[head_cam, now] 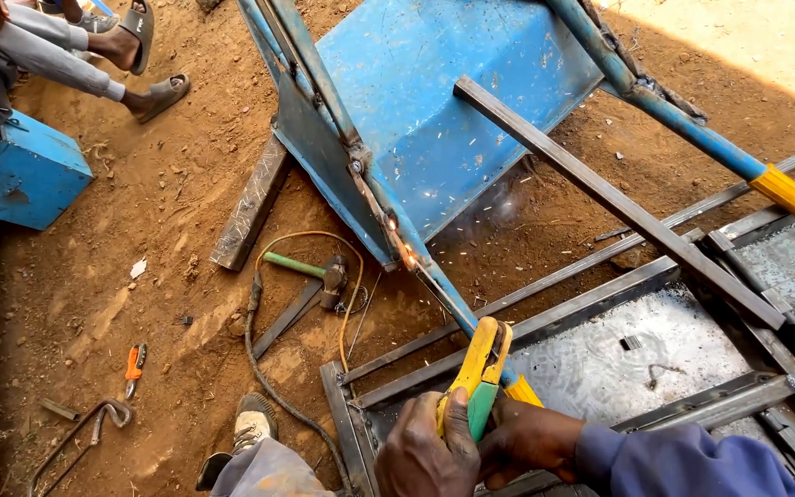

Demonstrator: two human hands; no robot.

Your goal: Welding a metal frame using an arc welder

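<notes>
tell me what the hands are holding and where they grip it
Both hands grip a yellow and green welding electrode holder by its handle end: the left hand wraps it from the left, the right hand from the right.

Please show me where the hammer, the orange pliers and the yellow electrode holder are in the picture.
hammer (331, 274): head view, on its metal head.
orange pliers (133, 364): head view, on the orange handles.
yellow electrode holder (478, 361): head view, on its yellow jaw above the hands.
</notes>
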